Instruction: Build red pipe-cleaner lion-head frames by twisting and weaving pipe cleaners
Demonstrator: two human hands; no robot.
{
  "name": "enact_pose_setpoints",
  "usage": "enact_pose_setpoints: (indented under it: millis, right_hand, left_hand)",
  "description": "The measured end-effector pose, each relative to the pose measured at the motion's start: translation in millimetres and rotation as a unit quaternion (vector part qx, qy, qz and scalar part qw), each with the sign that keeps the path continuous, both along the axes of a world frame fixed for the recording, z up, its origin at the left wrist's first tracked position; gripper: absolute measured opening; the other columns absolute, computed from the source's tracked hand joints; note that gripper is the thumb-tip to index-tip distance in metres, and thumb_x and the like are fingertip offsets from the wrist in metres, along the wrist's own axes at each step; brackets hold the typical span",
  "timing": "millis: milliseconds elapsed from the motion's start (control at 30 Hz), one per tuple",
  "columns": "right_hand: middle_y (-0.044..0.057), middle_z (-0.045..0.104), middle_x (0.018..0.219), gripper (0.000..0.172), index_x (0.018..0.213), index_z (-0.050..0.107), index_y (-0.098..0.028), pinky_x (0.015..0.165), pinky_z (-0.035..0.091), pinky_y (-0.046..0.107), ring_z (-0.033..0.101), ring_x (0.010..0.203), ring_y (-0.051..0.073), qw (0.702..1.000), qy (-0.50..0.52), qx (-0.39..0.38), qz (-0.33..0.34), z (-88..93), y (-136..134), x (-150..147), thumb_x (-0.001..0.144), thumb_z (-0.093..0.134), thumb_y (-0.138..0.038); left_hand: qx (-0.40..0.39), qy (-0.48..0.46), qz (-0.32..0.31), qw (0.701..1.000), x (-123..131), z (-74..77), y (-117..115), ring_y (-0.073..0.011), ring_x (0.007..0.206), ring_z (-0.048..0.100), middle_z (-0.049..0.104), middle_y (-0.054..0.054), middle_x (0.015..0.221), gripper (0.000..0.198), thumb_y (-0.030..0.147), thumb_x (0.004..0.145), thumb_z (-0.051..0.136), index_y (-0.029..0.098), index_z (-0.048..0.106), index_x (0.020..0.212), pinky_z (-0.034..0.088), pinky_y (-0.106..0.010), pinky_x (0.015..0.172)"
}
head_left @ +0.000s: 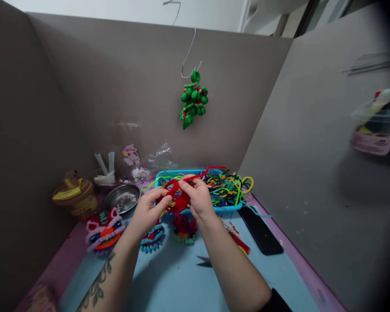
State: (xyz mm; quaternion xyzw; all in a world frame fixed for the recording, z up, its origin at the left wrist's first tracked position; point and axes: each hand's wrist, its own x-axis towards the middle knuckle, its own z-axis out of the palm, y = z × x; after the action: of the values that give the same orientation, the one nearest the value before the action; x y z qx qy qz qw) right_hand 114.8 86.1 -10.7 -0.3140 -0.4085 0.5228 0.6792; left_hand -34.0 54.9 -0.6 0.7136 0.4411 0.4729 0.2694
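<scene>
Above the near edge of the blue tray, my two hands hold a red fuzzy pipe-cleaner piece [181,202], part loop and part filled-in shape. My left hand [151,211] pinches its left side between thumb and fingers. On the other side, my right hand [199,197] grips it near the top, and a loose red strand runs up from there to the right. Below my hands stand a blue pipe-cleaner animal head [152,239] and a dark red one [184,229]. Scissors [204,261] lie partly hidden under my right forearm.
Many coloured pipe cleaners fill the blue tray [235,208]. At left are a purple-and-red animal head [104,232], a metal bowl [123,198] and a wooden-looking container [75,197]. A black phone-like slab [261,232] lies right. A green ornament [194,99] hangs on the back panel.
</scene>
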Motion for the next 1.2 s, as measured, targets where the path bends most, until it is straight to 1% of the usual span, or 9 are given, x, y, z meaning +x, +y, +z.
enact_pose_setpoints:
  millis: [133,233,300,367,433,533,667,867,1200]
  right_hand:
    - [-0.004,0.06,0.063,0.021,0.067,0.062,-0.019,0.062,0.046,0.023,0.055,0.06,0.01,0.999,0.02,-0.023,0.039,4.4,-1.0,1.0,0.057,0.077,-0.028]
    - [-0.005,0.059,0.06,0.023,0.066,0.06,-0.019,0.059,0.046,0.024,0.055,0.057,0.011,0.998,0.022,-0.034,0.047,5.9,-1.5,2.6,0.055,0.078,-0.029]
    - [-0.004,0.059,0.06,0.022,0.067,0.061,-0.019,0.059,0.046,0.025,0.056,0.057,0.011,0.999,0.002,-0.023,0.036,5.3,-2.0,3.2,0.057,0.077,-0.029]
    - [-0.004,0.06,0.062,0.018,0.066,0.061,-0.019,0.061,0.046,0.025,0.057,0.059,0.012,0.999,-0.037,0.004,0.016,3.6,-2.5,2.9,0.06,0.075,-0.028]
    - [-0.004,0.061,0.063,0.013,0.066,0.062,-0.019,0.062,0.045,0.025,0.058,0.061,0.012,0.997,-0.071,0.027,0.002,1.4,-3.0,1.8,0.063,0.073,-0.025]
    - [-0.004,0.062,0.062,0.009,0.067,0.063,-0.019,0.062,0.045,0.024,0.058,0.06,0.012,0.996,-0.081,0.032,0.01,-0.2,-4.0,-0.7,0.066,0.071,-0.023]
    - [-0.003,0.064,0.06,0.011,0.065,0.063,-0.019,0.062,0.046,0.025,0.058,0.058,0.012,0.998,-0.059,0.009,0.034,3.3,-6.7,-3.2,0.062,0.073,-0.024]
    - [-0.002,0.066,0.06,0.016,0.065,0.063,-0.019,0.063,0.048,0.027,0.059,0.057,0.013,0.998,-0.026,-0.021,0.055,7.9,-10.3,-5.0,0.057,0.075,-0.027]
    - [-0.003,0.067,0.062,0.015,0.066,0.064,-0.018,0.064,0.048,0.025,0.06,0.058,0.012,0.998,-0.019,-0.013,0.054,0.6,-9.0,-11.4,0.059,0.076,-0.024]
  left_hand:
    - [0.019,0.01,-0.003,1.0,-2.5,1.2,0.7,-0.0168,0.068,0.056,0.064,-0.002,0.07,0.016,0.031,0.078,0.06,0.018,0.064,0.069,0.043,-0.026,0.067]
    - [0.002,0.021,-0.01,1.0,-4.8,0.3,1.8,-0.0176,0.071,0.059,0.067,-0.003,0.074,0.015,0.031,0.078,0.062,0.018,0.066,0.072,0.045,-0.027,0.071]
    - [-0.024,0.015,-0.019,0.999,-6.6,-1.2,3.0,-0.019,0.077,0.062,0.07,-0.004,0.083,0.014,0.031,0.077,0.064,0.019,0.069,0.081,0.047,-0.028,0.074]
    - [-0.051,-0.006,-0.035,0.998,-8.0,-2.9,4.3,-0.0206,0.086,0.064,0.071,-0.006,0.094,0.022,0.032,0.076,0.066,0.019,0.069,0.094,0.048,-0.029,0.078]
    - [-0.072,-0.024,-0.044,0.996,-8.7,-4.1,5.3,-0.0208,0.087,0.064,0.071,-0.007,0.096,0.027,0.033,0.077,0.065,0.018,0.069,0.099,0.048,-0.029,0.077]
    - [-0.088,-0.022,-0.032,0.995,-7.7,-3.1,4.9,-0.0174,0.072,0.06,0.068,-0.005,0.08,0.022,0.036,0.078,0.062,0.016,0.069,0.087,0.046,-0.025,0.066]
    - [-0.091,-0.001,-0.033,0.995,-4.6,1.1,0.8,-0.0126,0.059,0.048,0.056,0.001,0.064,0.022,0.036,0.081,0.058,0.017,0.062,0.071,0.037,-0.022,0.056]
    - [-0.078,0.019,-0.052,0.995,-3.4,4.1,-2.3,-0.0123,0.059,0.044,0.05,0.002,0.062,0.022,0.034,0.083,0.054,0.017,0.056,0.068,0.036,-0.022,0.056]
    - [-0.099,0.012,-0.082,0.992,-9.9,6.0,0.6,-0.0129,0.06,0.045,0.05,0.002,0.063,0.02,0.033,0.079,0.057,0.017,0.055,0.066,0.037,-0.022,0.056]
